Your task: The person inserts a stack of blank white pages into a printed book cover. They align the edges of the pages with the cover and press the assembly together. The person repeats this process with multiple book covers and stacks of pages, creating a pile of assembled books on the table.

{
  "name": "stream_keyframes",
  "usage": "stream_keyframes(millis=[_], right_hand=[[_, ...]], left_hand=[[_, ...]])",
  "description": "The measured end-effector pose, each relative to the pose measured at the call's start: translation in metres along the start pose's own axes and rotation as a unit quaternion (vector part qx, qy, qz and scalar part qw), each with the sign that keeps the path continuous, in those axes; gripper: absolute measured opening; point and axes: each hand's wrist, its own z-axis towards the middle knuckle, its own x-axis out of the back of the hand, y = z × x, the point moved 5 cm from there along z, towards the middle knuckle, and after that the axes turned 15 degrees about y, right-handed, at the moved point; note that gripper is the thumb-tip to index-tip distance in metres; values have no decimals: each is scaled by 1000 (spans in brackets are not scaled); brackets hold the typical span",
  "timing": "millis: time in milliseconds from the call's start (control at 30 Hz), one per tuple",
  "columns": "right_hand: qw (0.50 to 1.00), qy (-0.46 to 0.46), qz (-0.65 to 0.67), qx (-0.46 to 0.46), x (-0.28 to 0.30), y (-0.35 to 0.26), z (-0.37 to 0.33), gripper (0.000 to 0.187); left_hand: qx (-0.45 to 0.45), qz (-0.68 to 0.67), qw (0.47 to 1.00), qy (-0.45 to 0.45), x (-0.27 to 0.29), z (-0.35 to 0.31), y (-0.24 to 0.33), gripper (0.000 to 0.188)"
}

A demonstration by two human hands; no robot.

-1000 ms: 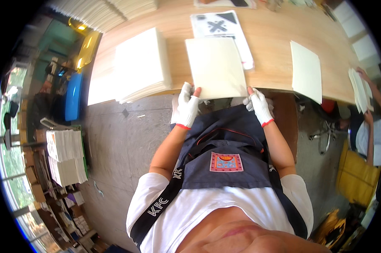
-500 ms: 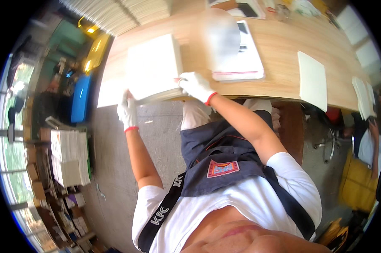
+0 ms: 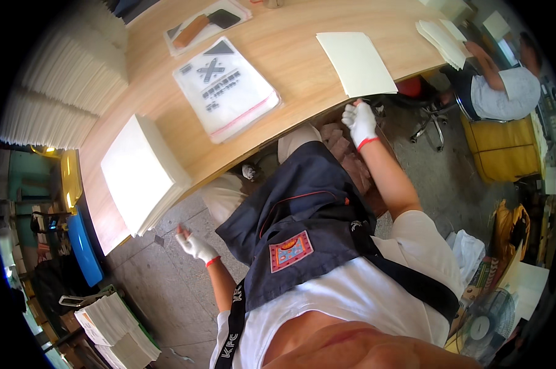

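Both gloved hands have dropped away from the cream stack since a moment ago: the right hand (image 3: 360,121) is now curled at the table edge (image 3: 302,126), just at 6 o'clock of a single cream sheet (image 3: 356,63), though whether it pinches anything cannot be told. The left hand (image 3: 193,243) hangs below the table, fingers loosely open and empty, with the cream stack (image 3: 144,172) near at 11 o'clock. A printed plastic bag (image 3: 225,92) lies between stack and sheet.

Paper stack (image 3: 141,172) left on table (image 3: 290,67) (sheet (image 3: 356,63) right).
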Motion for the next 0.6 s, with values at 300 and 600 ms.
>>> stream_keyframes(millis=[300, 600], right_hand=[[995, -25, -57, -78, 8, -22, 53, 27], [993, -29, 78, -84, -7, -50, 28, 29]], left_hand=[[-280, 90, 921, -254, -91, -77, 76, 21], [-494, 4, 812, -311, -202, -108, 194, 20]])
